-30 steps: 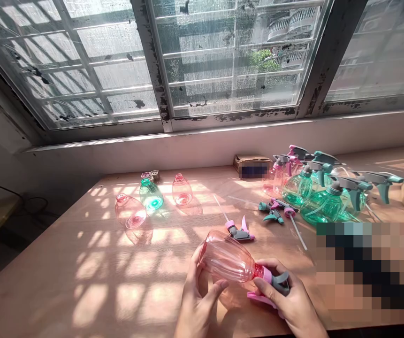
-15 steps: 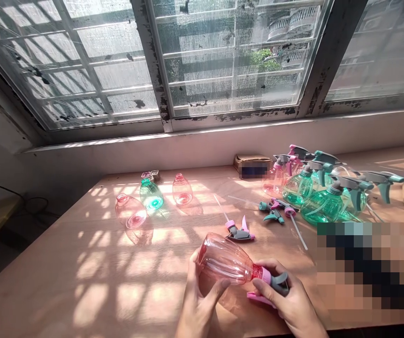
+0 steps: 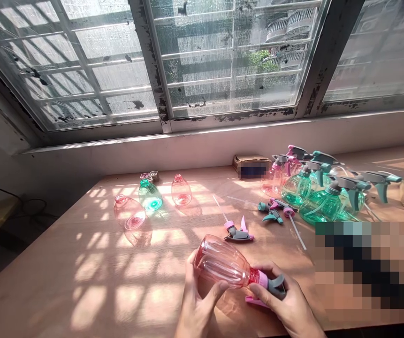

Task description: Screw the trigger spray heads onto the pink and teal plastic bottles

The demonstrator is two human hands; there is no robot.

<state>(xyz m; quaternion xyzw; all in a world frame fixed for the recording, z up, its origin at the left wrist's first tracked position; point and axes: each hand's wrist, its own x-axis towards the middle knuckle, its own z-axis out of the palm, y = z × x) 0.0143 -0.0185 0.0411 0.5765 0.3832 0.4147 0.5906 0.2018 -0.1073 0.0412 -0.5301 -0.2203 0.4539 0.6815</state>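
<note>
A clear pink spray bottle lies tilted on its side between my hands, its base to the left and its neck to the right. My left hand is closed around the base end, thumb along the near side. At the neck, my right hand grips the pink collar of the grey and pink spray head, with the thumb on the collar. The pink trigger shows below the right thumb. Just beyond the bottle lies a loose grey and pink spray head with its tube pointing away.
Pink and green open bottles stand at the left back. More loose spray heads lie right of centre. Several bottles with spray heads are grouped at the right. A small cardboard box sits by the wall under the window.
Both hands keep their hold on the bottle and spray head. The whole view has shifted very slightly, and the bottle sits a touch lower and further left.
</note>
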